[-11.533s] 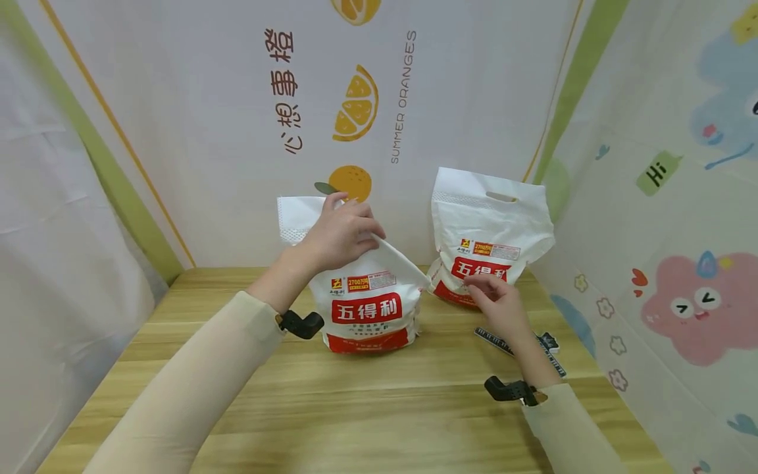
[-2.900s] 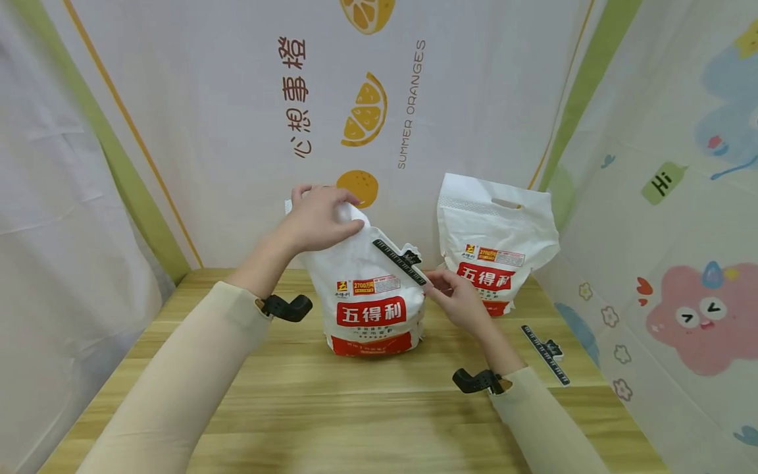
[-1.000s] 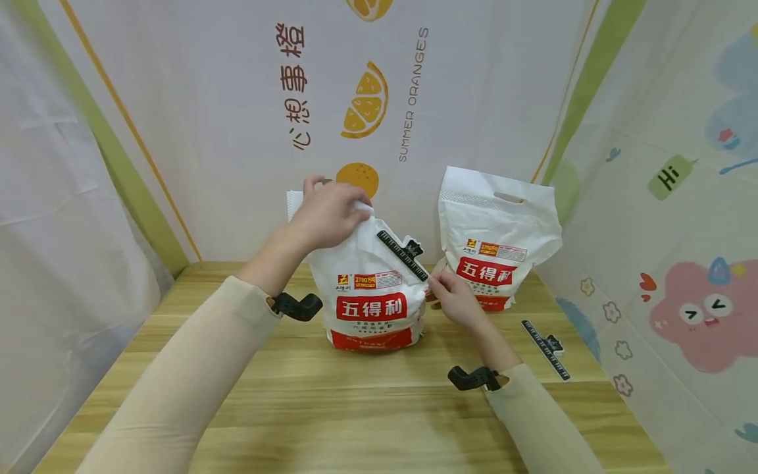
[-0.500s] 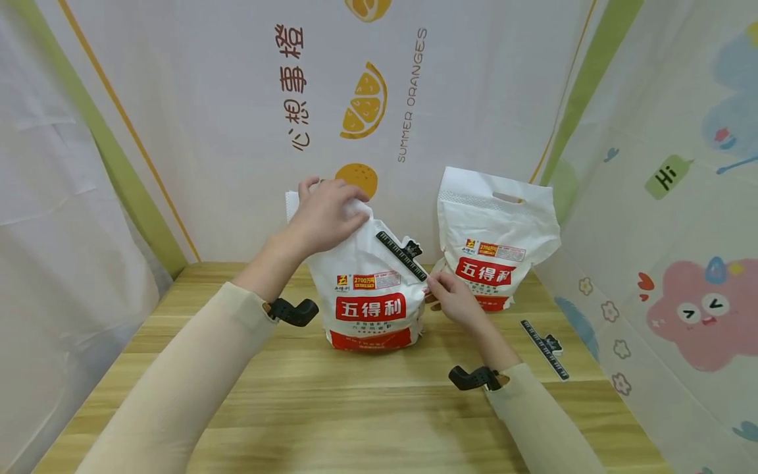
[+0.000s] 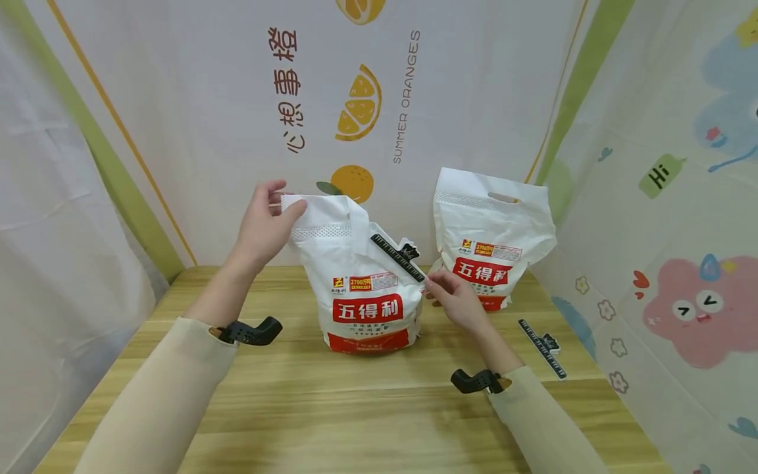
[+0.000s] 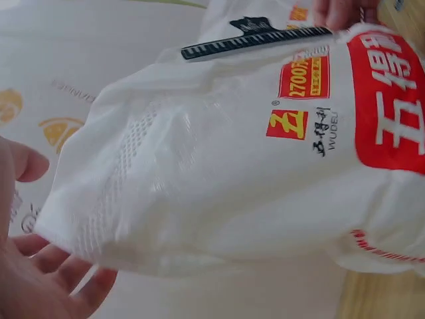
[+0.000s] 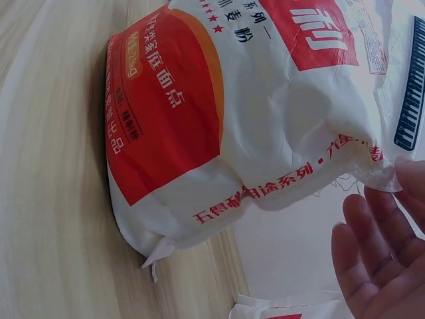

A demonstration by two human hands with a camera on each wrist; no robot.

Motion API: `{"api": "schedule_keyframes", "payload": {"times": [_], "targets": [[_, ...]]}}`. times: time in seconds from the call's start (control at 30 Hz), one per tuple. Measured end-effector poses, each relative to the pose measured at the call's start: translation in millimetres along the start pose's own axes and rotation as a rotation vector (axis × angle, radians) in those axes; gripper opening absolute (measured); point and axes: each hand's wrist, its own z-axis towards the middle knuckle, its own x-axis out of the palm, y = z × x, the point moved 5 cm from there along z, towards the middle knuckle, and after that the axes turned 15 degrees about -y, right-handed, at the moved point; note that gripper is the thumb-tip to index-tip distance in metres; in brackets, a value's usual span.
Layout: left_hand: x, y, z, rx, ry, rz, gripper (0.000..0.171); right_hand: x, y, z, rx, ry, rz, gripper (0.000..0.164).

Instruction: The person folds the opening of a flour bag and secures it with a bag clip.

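A white flour bag [image 5: 367,309] with red print stands upright on the table, its top right side folded down. Along that slanted fold sits a black-and-white bag clip [image 5: 397,257] with a keyboard-like pattern. My left hand [image 5: 263,227] is at the bag's top left corner, thumb and fingers spread; in the left wrist view the thumb is apart from the cloth and the fingers lie at its edge. My right hand [image 5: 456,299] pinches the bag's right corner [image 7: 384,178] between thumb and finger, just below the clip's lower end.
A second flour bag [image 5: 491,230] with a cut-out handle stands behind on the right. Another bag clip [image 5: 543,349] lies on the wooden table [image 5: 331,421] at the right. Printed curtains [image 5: 225,131] enclose the back and sides.
My left hand has moved left from the bag's upper middle to its top left corner, uncovering the handle strip. Earlier the clip went from the table onto the fold. My right hand keeps its place.
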Motion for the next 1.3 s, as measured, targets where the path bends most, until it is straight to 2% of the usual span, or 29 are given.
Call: {"api": "schedule_keyframes", "payload": {"times": [0.07, 0.17, 0.23, 0.33, 0.4, 0.5, 0.6, 0.7, 0.8, 0.93, 1.3], "targets": [[-3.1, 10.8, -5.1, -0.077, 0.044, -0.054, 0.071, 0, 1, 0, 0.004, -0.004, 0.001, 0.029], [-4.7, 22.4, -10.3, -0.093, 0.083, -0.11, 0.061, 0, 2, -1, 0.0, -0.015, -0.01, 0.027], [-5.4, 26.3, -11.8, -0.071, 0.065, -0.133, 0.053, 0, 4, -1, -0.01, -0.033, -0.017, 0.023], [-5.9, 28.5, -11.9, -0.039, -0.006, -0.172, 0.045, 0, 7, -1, -0.021, -0.07, -0.03, 0.018], [-5.9, 28.5, -12.7, -0.031, -0.055, -0.178, 0.042, 1, 7, -2, -0.015, -0.086, -0.028, 0.016], [-4.8, 29.8, -14.2, -0.027, -0.075, -0.195, 0.043, 2, 5, -3, 0.001, -0.087, -0.013, 0.019], [-3.1, 36.5, -18.3, -0.041, -0.03, -0.246, 0.045, 1, 1, -3, 0.011, -0.072, 0.021, 0.024], [0.3, 52.2, -27.4, -0.073, 0.048, -0.302, 0.044, 1, -4, -2, 0.003, -0.046, 0.048, 0.028], [4.4, 71.9, -40.8, -0.107, 0.11, -0.29, 0.041, 2, -6, -3, -0.009, -0.021, 0.063, 0.028], [7.0, 89.3, -53.3, -0.121, 0.125, -0.24, 0.039, 5, -3, -3, -0.022, -0.019, 0.06, 0.024], [10.7, 97.9, -54.4, -0.061, 0.003, -0.105, 0.031, 4, -3, -5, -0.063, -0.102, 0.051, 0.013]]}}
